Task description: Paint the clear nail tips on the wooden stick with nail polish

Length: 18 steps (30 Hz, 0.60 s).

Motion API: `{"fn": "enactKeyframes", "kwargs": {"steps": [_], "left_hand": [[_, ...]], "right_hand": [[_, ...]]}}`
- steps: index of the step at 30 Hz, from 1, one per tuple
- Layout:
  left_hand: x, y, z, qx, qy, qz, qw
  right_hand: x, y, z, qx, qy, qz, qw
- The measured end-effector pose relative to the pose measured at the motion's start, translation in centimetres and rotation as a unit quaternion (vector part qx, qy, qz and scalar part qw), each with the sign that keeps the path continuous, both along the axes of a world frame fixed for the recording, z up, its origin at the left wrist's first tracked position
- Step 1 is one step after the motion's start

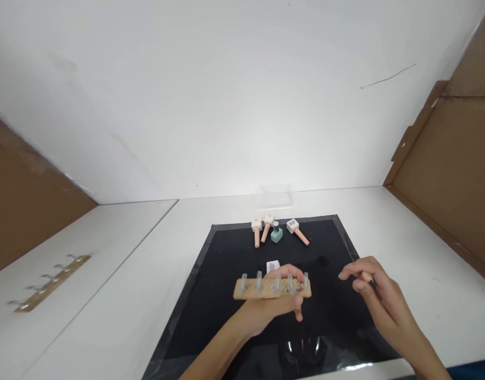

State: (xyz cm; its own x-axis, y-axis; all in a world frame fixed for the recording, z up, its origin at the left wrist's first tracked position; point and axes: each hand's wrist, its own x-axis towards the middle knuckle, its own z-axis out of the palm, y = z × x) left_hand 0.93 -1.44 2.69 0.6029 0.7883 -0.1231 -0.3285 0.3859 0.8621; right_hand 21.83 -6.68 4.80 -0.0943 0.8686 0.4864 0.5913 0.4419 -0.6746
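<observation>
My left hand [262, 315] is closed around a narrow wooden nail display stand [268, 291], with its thumb on the near side and fingers behind. Several clear nail tips [259, 281] stand upright along the strip. To the right, my right hand [387, 303] hovers over the edge of the black mat [325, 301], its index finger and thumb apart and the other fingers curled. Nothing shows between them. Just behind the held stand lies a white bottle with a purple label [273, 266], partly hidden by my left hand.
Nail polish bottles lie at the mat's back: white ones with peach caps [257, 232], [268, 226], another [298, 230], and a teal one [277, 234]. A clear tray [274, 199] sits behind. Another wooden nail stand [54, 284] is far left. Cardboard panels [452, 158] flank the white table.
</observation>
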Motion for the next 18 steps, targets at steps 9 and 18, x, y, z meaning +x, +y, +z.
{"fn": "enactKeyframes", "kwargs": {"steps": [9, 18], "left_hand": [[-4.4, -0.7, 2.3, 0.044, -0.004, 0.212, 0.976], [-5.7, -0.9, -0.1, -0.016, 0.046, 0.352, 0.935]], "right_hand": [[-4.1, 5.1, 0.9, -0.100, 0.175, 0.124, 0.972], [-5.7, 8.7, -3.7, -0.168, 0.165, 0.100, 0.967]]}}
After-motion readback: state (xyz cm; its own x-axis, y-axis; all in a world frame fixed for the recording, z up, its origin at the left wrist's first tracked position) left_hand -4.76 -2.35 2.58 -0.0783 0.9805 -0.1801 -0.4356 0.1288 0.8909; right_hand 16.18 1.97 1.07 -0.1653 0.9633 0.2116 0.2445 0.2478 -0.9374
